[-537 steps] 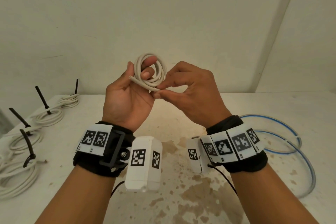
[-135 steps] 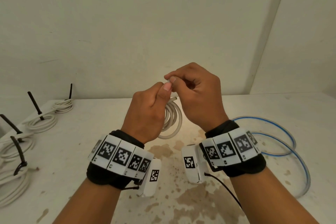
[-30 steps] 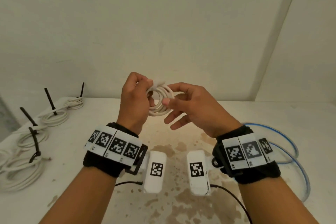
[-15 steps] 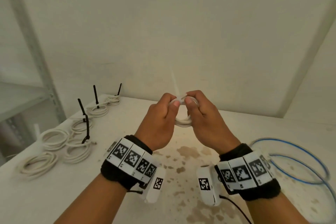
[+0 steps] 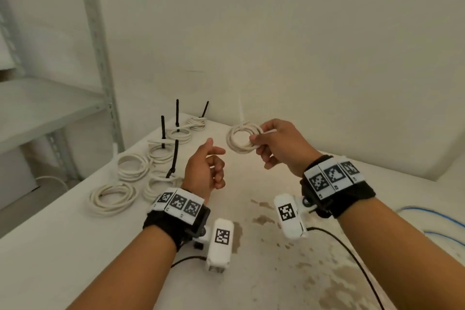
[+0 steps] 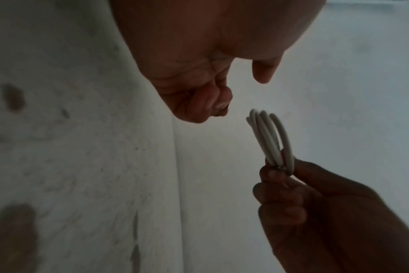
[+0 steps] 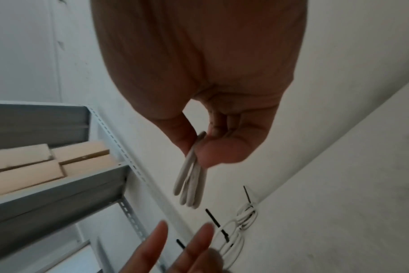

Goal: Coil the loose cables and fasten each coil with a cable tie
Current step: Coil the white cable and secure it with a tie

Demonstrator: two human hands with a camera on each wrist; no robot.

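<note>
right hand [image 5: 279, 143] holds coil [image 5: 241, 139] | tied coils [image 5: 163, 156] left | shelf [image 5: 50, 108] beyond

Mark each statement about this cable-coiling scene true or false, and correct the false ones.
1. The right hand pinches a white coil. True.
2. The left hand also grips that coil. False: it holds nothing and is apart from the coil.
3. Several coils on the table carry black cable ties. True.
4. The blue cable lies among the white coils at the left. False: it lies at the table's right edge.
5. Cardboard boxes sit on the metal shelf. True.
</note>
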